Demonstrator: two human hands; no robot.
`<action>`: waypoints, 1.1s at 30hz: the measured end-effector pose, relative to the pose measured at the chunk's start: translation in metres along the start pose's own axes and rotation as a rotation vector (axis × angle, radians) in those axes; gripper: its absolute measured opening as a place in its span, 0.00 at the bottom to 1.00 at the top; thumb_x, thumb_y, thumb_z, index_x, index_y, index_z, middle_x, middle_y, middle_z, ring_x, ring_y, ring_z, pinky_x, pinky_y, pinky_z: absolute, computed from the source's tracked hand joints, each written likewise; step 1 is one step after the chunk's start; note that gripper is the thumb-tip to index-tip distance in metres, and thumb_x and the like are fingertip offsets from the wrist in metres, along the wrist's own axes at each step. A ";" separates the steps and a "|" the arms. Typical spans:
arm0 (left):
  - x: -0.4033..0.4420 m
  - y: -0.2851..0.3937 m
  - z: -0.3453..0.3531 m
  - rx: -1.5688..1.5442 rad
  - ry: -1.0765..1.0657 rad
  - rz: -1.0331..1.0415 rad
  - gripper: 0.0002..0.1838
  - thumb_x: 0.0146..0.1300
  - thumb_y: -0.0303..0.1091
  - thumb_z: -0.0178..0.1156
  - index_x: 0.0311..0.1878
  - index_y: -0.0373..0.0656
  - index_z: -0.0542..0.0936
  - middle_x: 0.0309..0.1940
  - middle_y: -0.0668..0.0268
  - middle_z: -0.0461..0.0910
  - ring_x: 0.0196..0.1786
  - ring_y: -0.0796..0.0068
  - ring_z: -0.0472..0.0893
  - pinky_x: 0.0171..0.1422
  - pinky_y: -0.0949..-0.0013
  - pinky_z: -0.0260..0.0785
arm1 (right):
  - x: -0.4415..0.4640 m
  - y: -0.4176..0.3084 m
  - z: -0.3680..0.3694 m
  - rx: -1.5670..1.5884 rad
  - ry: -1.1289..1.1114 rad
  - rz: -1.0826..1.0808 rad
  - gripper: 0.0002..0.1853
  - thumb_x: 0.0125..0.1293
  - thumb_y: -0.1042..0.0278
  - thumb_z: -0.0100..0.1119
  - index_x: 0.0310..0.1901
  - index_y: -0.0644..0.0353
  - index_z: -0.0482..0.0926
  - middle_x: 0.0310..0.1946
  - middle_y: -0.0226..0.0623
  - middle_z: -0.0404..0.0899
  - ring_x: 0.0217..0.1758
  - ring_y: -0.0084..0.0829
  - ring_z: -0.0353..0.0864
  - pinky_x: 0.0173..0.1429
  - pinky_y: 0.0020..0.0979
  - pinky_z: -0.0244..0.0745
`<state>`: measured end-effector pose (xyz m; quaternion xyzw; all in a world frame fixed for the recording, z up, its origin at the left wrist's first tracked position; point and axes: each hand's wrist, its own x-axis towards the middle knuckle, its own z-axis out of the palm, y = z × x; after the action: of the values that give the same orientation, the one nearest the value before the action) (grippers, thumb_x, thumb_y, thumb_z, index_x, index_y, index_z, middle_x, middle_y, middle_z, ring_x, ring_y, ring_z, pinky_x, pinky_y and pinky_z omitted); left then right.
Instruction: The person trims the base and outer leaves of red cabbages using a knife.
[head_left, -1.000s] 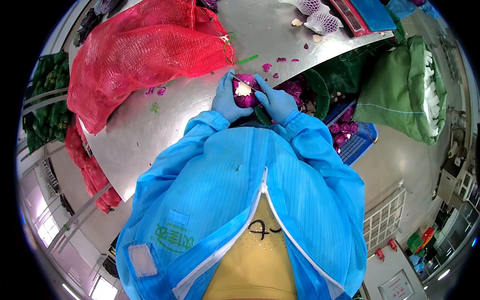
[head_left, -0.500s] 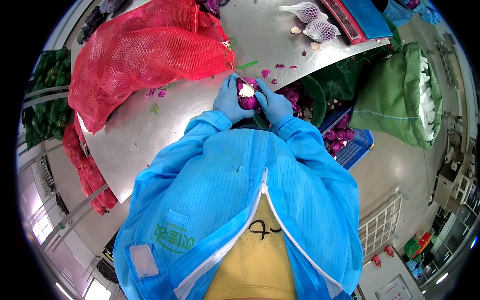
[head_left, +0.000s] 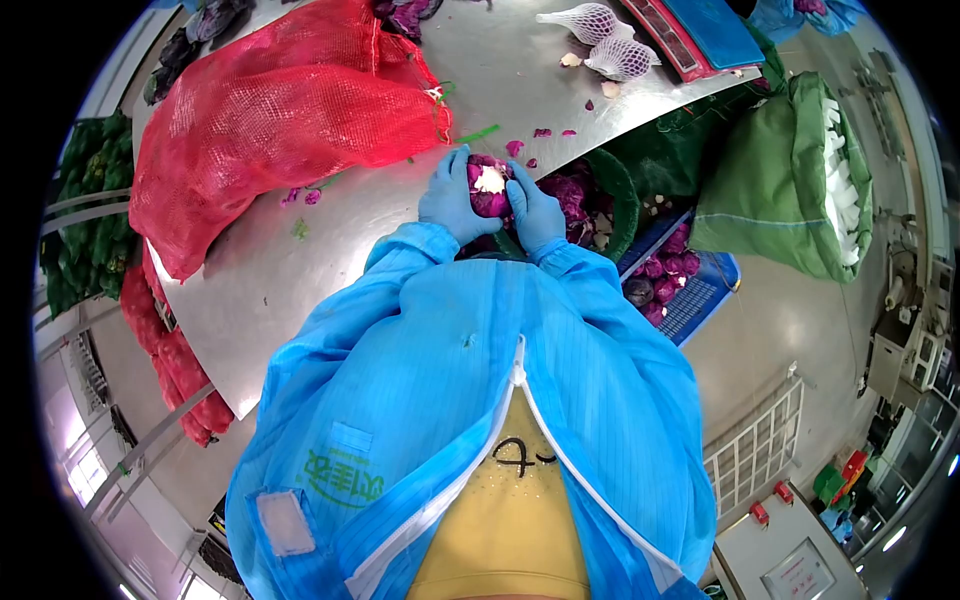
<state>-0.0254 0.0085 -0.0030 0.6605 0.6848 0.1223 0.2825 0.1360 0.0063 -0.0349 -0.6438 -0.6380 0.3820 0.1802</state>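
A red cabbage [head_left: 489, 200] with a pale cut patch on its upper side is held above the near table edge. My left hand [head_left: 452, 198], in a blue glove, is closed round its left side. My right hand [head_left: 537, 212], gloved the same way, is curled against the cabbage's right side. The thin knife blade seen at this hand a moment ago is hard to make out now; the fingers stay closed. Just below and right, a dark green container [head_left: 622, 200] holds purple cabbage leaves [head_left: 566, 198].
A large red mesh sack [head_left: 275, 125] lies on the metal table [head_left: 235, 315]. White foam nets [head_left: 622, 58] and a blue board [head_left: 712, 35] sit at the far right. A blue crate [head_left: 705, 290] holds several cabbages [head_left: 665, 278], beside a green sack [head_left: 785, 190].
The cabbage turns slightly in my hands, its cut patch facing up more. The blade above it drops out of clear sight. The whole view shifts a little with my head.
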 end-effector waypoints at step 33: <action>-0.021 -0.020 0.003 -0.055 0.074 0.220 0.65 0.29 0.44 0.76 0.73 0.46 0.50 0.69 0.55 0.54 0.68 0.52 0.61 0.68 0.57 0.64 | 0.055 0.016 -0.014 0.398 0.025 0.086 0.25 0.63 0.43 0.57 0.47 0.59 0.74 0.33 0.44 0.82 0.36 0.39 0.83 0.42 0.39 0.75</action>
<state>-0.0413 -0.0141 -0.0114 0.7187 0.6147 0.1956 0.2597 0.1507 0.0610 -0.0520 -0.6269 -0.5194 0.5000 0.2953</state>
